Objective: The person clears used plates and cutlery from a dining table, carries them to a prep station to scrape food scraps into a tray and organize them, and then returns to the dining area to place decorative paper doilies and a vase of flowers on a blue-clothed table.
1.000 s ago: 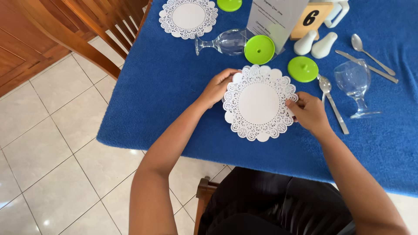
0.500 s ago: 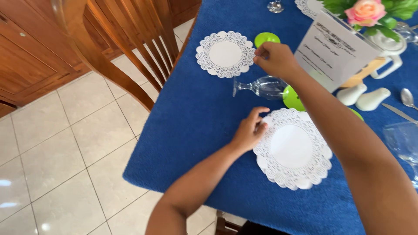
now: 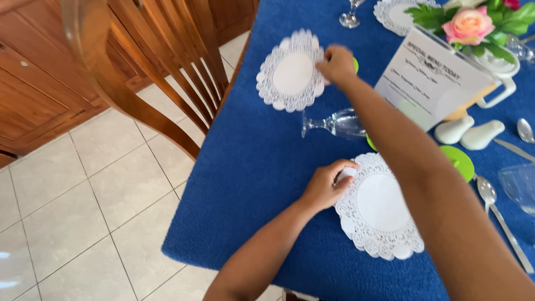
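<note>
Looking down from the head cam, the left hand rests on the left edge of the near paper doily, fingers curled loosely onto the lace rim, pressing rather than pinching, so that grip is open. That doily lies flat on the blue-clothed bench, near its front edge. The right hand is stretched way out over the far doily, fingers bunched at its right rim; can't tell if that grip is actually closed on the paper or just touching it. A bit of a green coaster peeks out just behind that hand. Between the two doilies a wine glass lies on its side under the right forearm. Off to the right there's a menu card, another green coaster and a spoon. A wooden chair stands at the bench's left side
</note>
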